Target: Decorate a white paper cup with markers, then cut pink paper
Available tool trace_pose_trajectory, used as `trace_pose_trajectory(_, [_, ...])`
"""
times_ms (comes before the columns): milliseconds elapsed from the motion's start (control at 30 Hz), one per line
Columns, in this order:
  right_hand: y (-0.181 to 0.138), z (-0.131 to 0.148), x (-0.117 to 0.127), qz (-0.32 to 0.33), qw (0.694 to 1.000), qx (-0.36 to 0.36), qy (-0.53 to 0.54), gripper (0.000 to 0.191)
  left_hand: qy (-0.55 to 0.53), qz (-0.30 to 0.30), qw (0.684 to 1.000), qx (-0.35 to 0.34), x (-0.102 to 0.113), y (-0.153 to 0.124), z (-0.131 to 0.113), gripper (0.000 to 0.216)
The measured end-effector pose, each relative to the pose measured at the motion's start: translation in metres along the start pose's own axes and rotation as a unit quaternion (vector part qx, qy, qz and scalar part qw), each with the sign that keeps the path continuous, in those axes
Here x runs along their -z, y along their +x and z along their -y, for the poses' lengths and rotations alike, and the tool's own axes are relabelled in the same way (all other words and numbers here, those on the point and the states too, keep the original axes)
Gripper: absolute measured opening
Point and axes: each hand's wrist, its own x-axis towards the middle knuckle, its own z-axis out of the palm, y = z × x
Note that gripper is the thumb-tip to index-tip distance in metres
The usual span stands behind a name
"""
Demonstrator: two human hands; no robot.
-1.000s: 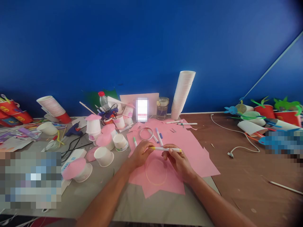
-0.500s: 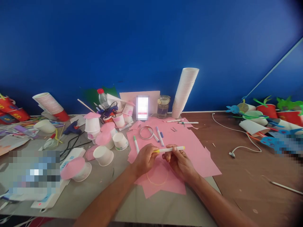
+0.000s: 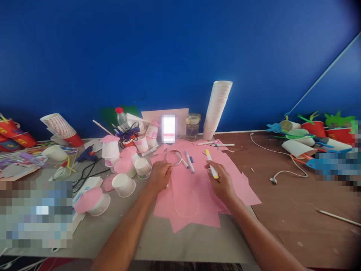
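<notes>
My right hand is closed around a white marker with yellow ends, holding it slantwise above pink paper. My left hand lies at the paper's left side, its fingers lowered by a clear-looking ring; whether they touch the ring cannot be told. A small white end, perhaps of a marker, peeks from beneath that hand. A faint round outline is drawn on the paper nearest me. Purple-and-white markers rest between my hands.
Paper cups, some with pink tops, stand at left by a power strip and a blue glue gun. At the back are a lit phone, a jar and a leaning cup stack. A white cable lies right.
My hands have moved apart. My left hand has let go of the yellow marker and gone left to the ring; my right hand has kept the marker and turned it more upright.
</notes>
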Motion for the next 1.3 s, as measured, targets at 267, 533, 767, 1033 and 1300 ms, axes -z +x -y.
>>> trace_pose_trajectory(267, [-0.009, -0.022, -0.014, 0.104, 0.947, 0.004, -0.302, 0.057, 0.132, 0.08, 0.987, 0.041, 0.001, -0.003, 0.002, 0.02])
trace_pose_trajectory(533, [-0.007, -0.025, -0.009, 0.148, 0.924, -0.014, -0.353, 0.058, 0.125, 0.118, 0.983, 0.06, 0.003, -0.004, 0.001, 0.014])
trace_pose_trajectory(767, [-0.006, -0.027, -0.006, 0.147, 0.921, -0.024, -0.361, 0.058, 0.061, 0.197, 0.976, 0.064, 0.015, -0.001, -0.016, 0.013])
trace_pose_trajectory(1033, [-0.005, -0.022, -0.007, 0.165, 0.916, -0.055, -0.362, 0.061, -0.186, 0.218, 0.94, 0.186, 0.018, -0.002, -0.018, 0.046])
trace_pose_trajectory(1300, [-0.005, -0.023, -0.008, 0.158, 0.916, -0.056, -0.364, 0.062, -0.377, 0.179, 0.886, 0.2, 0.027, -0.002, -0.01, 0.054])
